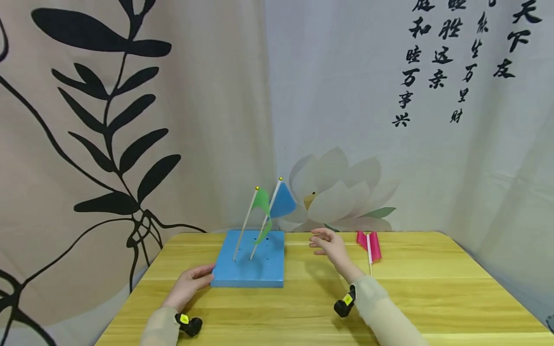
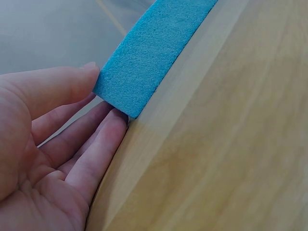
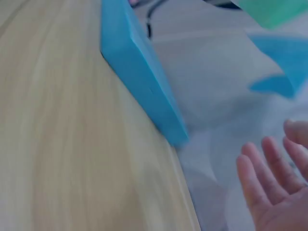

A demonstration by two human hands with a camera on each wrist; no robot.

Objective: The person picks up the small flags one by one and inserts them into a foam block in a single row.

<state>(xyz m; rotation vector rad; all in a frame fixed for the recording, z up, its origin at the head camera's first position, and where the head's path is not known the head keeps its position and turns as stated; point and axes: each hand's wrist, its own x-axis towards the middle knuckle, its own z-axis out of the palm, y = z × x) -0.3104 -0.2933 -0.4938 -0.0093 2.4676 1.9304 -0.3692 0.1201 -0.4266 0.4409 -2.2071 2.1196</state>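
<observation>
Head view: left fingers (image 1: 202, 270) extended, touching blue board (image 1: 271, 273); right fingers (image 1: 322, 232) loosely parted nearby.

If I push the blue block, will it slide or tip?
Probably slide: the block lies broad and flat on the table. It is likely light, as its grainy side looks like foam. The green flag and blue flag may sway on their thin poles.

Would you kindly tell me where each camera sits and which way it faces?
Head: worn on the head, facing forward and down over the wooden table; left hand, right hand and both sleeves show.
Left wrist: worn there, facing the side of the blue foam board; the left hand shows.
Right wrist: worn there, facing the board; part of the right hand shows.
Head and right wrist share the green flag and blue flag.
</observation>
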